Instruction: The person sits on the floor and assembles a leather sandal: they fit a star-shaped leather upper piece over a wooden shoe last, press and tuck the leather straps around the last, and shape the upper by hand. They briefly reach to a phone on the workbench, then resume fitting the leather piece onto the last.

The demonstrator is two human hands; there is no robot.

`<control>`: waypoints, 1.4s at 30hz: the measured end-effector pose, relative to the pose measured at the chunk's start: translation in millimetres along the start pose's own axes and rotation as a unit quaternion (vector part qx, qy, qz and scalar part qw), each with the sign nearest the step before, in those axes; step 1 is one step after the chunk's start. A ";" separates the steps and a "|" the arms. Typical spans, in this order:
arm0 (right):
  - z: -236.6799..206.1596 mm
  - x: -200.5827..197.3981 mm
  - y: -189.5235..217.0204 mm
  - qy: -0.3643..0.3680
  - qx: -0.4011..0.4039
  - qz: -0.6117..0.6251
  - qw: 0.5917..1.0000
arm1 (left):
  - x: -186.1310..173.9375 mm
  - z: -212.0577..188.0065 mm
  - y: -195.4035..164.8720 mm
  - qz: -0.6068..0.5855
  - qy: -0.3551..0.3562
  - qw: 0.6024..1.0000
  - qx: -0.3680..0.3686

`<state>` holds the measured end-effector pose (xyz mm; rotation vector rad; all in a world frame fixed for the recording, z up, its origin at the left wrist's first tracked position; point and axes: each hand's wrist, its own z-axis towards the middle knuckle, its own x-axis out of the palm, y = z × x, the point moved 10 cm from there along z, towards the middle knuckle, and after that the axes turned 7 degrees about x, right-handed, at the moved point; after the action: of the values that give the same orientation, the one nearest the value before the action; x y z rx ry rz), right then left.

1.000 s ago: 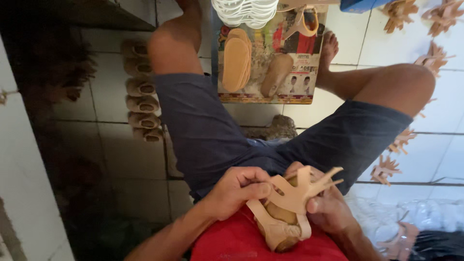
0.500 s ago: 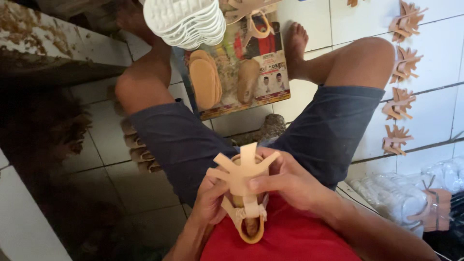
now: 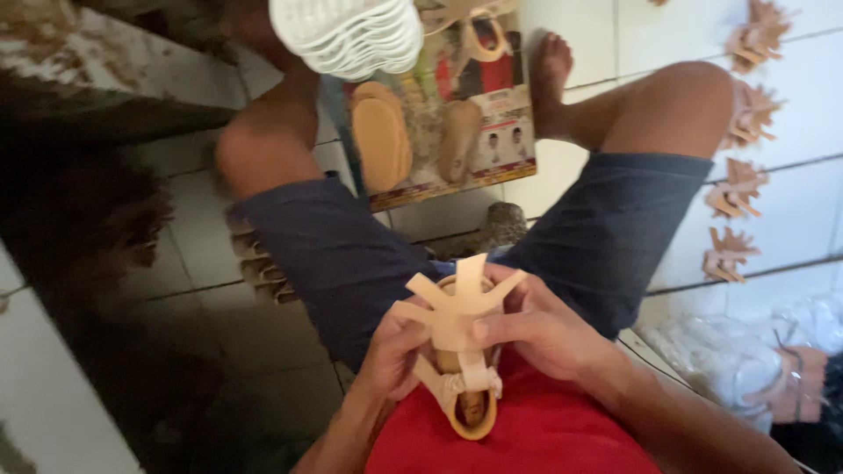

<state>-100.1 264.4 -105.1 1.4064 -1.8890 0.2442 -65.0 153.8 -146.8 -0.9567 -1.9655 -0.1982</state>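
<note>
A tan sandal upper (image 3: 457, 351) is now held upright and centred over the lap, its strap ends fanned out toward the far side, where a second ago it was tilted to the right and gripped lower down. The left hand (image 3: 391, 355) is closed around the upper's left side, thumb pressed against the straps; the right hand (image 3: 544, 329) is clamped on its right edge, thumb laid across the strap junction. The piece appears to have been squared up for closer work. On the tiled floor beyond the knees, a printed sheet (image 3: 496, 123) is spread with brown insoles (image 3: 379, 136) on it, and a stack of white soles (image 3: 347, 35) is seen at the far edge. Finished tan uppers (image 3: 733, 189) are lined along the right. Nothing is seen between hands and upper.
</note>
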 end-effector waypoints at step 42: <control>-85.3 35.8 35.9 0.198 -0.181 -0.358 0.894 | 98.7 -11.1 1.0 0.298 0.328 0.879 -0.177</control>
<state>-97.1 298.9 -12.1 1.5400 -0.9352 -0.1720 -85.0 202.9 -62.9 -1.4567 -0.9688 -0.4667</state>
